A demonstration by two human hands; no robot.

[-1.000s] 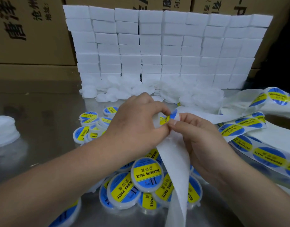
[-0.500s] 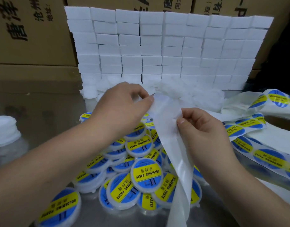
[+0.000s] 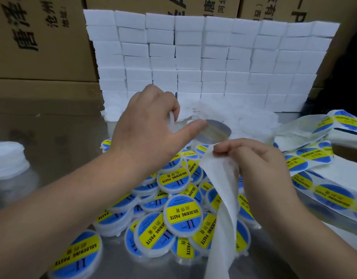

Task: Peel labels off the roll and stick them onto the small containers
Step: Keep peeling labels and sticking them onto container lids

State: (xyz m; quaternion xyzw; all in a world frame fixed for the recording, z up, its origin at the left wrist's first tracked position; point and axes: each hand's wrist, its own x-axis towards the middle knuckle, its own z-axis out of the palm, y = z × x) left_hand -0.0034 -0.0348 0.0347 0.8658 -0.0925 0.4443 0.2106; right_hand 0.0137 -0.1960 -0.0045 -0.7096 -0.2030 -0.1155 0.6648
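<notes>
Left hand: raised above the table; its fingers curl round what looks like a small white container [image 3: 172,120], thumb stretched out to the right. Left hand [image 3: 151,135] is clamped, not loose.
Peeled label: a round blue-and-yellow sticker [image 3: 217,130] clings to that thumb's tip, its dull greyish back turned towards the person, tilted.
Right hand: lower and to the right, the right hand [image 3: 260,164] pinches the top of the bare white backing strip [image 3: 222,198].
Strip axis: it hangs from that pinch down towards the person, twisting as it goes.
Key relation: the sticker sits just right of the container in the same hand, with the right hand close below it. Being round, it has no long axis; a faint yellowish band runs roughly left to right, though blur hides detail.
Next move, I'd say: bring sticker and container face together; the left hand is nearer and carries both.
Finished pile: labelled round tubs [image 3: 182,211] heaped on the shiny metal table [image 3: 62,133] under both hands.
Supply: the unrolled label roll [image 3: 333,196] lies to the right; plain white tubs [image 3: 244,117] lie behind.
Backdrop: a wall of white foam blocks [image 3: 214,57].
</notes>
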